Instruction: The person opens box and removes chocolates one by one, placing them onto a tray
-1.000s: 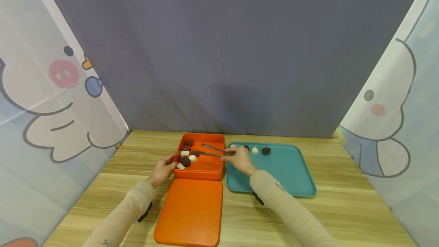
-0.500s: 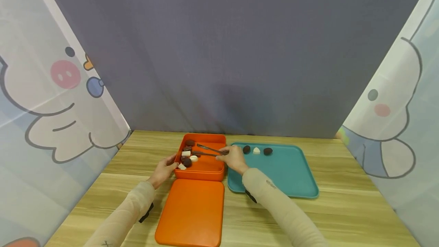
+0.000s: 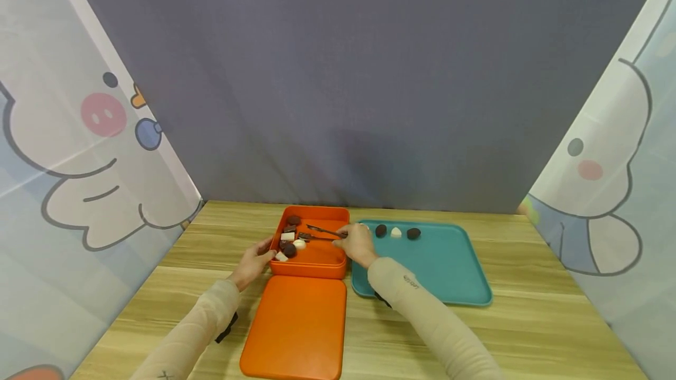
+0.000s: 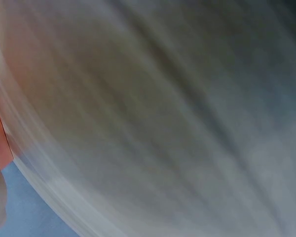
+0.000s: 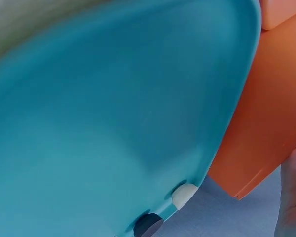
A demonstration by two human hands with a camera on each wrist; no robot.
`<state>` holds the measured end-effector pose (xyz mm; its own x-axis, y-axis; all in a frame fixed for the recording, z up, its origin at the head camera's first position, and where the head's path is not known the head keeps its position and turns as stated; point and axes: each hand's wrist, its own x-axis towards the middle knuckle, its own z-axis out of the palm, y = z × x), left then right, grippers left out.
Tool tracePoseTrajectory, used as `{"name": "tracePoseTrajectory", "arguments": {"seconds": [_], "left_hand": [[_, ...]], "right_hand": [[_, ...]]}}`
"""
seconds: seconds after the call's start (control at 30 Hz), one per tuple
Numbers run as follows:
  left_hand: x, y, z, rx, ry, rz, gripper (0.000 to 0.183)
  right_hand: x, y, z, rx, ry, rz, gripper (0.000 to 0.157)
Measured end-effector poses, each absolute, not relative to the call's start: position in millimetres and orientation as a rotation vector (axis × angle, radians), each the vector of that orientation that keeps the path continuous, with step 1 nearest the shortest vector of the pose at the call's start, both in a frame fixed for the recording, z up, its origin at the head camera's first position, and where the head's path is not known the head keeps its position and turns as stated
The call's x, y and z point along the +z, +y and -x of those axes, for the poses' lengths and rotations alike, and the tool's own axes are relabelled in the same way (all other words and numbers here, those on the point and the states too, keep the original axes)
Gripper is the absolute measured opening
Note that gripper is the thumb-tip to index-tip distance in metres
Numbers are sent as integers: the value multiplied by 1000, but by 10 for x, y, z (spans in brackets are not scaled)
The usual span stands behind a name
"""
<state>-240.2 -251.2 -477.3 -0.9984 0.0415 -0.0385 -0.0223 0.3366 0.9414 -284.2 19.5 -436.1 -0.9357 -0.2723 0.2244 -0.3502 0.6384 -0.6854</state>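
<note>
My left hand (image 3: pixel 254 264) holds the left side of a shallow orange box (image 3: pixel 322 271), thumb at the front corner of its rim. Several dark brown and white chocolate-like pieces (image 3: pixel 290 250) lie along the box's left half. Over the box, my right hand (image 3: pixel 359 245) grips slim dark tongs (image 3: pixel 323 238) near their joined end. Their two arms spread apart, pointing left, and the tips are beside a small dark brown piece (image 3: pixel 303 236). Whether they touch it, I cannot tell. Fingers (image 5: pixel 290 180) of my right hand show at the right wrist view's edge.
A teal tray (image 3: pixel 428 268) stands right of the box, with a row of dark and white pieces (image 3: pixel 396 232) along its back edge. An orange lid (image 3: pixel 296 327) lies flat in front of the box. A grey curtain (image 3: pixel 338 87) hangs behind the wooden table (image 3: pixel 538 286).
My right hand has moved left with the tongs, farther over the box, uncovering more of the tray's row of pieces. The tong arms now stand closer together. My left hand stays on the box.
</note>
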Motion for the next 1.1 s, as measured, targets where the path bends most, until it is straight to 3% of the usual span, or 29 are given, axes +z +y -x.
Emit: {"name": "tracePoseTrajectory", "arguments": {"seconds": [0.77, 1.1], "left_hand": [[-4776, -2529, 2412, 1795, 2524, -21, 51], [-4817, -2524, 2367, 1808, 2589, -166, 53]], "right_hand": [[-4316, 109, 2921, 1054, -2812, -545, 21], [-4346, 141, 2948, 1126, -2799, -539, 13]]}}
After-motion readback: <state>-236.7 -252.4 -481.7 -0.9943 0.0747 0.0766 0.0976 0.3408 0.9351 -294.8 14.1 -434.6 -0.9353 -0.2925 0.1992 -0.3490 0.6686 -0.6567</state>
